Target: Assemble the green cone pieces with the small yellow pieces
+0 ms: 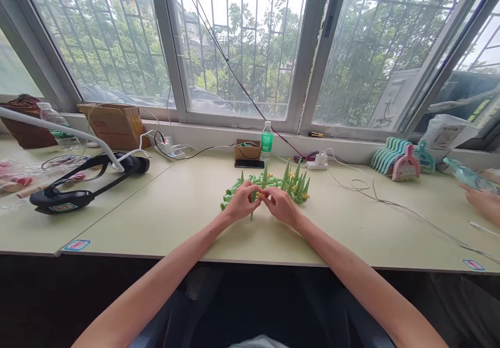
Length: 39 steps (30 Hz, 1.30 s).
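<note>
My left hand is closed with its fingertips around a slim green pointed piece, whose narrow tip shows below the fingers. Right beside it, my right hand pinches at a small yellow part between the two hands. The fingers cover much of both pieces, so I cannot tell how they join. Just behind the hands lie several green tube-like pieces. To the right of these, a cluster of green pointed cones stands upright, with small yellow bits at their bases.
Behind the pieces are a black phone, a small cardboard box and a green-labelled bottle. A black headset lies left. White cables cross the table's right side, near pastel hangers. Another person's hand shows far right.
</note>
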Each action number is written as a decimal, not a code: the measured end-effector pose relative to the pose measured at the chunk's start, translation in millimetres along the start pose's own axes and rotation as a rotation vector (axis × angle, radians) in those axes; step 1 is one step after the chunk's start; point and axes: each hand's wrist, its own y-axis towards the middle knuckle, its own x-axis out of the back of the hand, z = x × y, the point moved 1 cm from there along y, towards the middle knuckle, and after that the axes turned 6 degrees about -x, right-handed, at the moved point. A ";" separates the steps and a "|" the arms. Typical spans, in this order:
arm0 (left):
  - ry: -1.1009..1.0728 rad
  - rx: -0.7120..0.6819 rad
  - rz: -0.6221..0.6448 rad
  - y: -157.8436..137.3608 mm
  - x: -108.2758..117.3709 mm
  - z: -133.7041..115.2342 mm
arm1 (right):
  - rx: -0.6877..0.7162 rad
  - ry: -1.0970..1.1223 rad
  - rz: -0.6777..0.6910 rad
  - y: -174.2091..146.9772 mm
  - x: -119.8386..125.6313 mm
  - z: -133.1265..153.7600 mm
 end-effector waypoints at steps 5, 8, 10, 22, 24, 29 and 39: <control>0.006 -0.008 -0.008 0.1 -0.6 1.6 | -0.005 0.014 -0.001 0.1 0.6 -0.2; 0.008 -0.006 -0.007 0.1 -0.7 1.6 | -0.014 0.020 -0.002 0.2 0.6 -0.2; 0.007 -0.007 -0.007 0.2 -0.7 1.2 | -0.018 0.020 -0.003 0.2 0.2 -0.6; 0.011 -0.010 -0.006 0.1 -0.2 -0.2 | -0.028 0.008 -0.003 0.4 -1.0 -3.7; 0.009 -0.012 -0.006 0.0 -0.3 0.2 | -0.031 0.004 -0.004 0.5 -1.3 -4.1; 0.008 -0.019 -0.009 0.1 -0.5 0.5 | -0.041 -0.003 -0.004 0.7 -1.4 -4.2; 0.001 -0.024 -0.006 -0.6 -0.4 0.5 | -0.060 0.013 0.021 1.5 -0.2 -2.8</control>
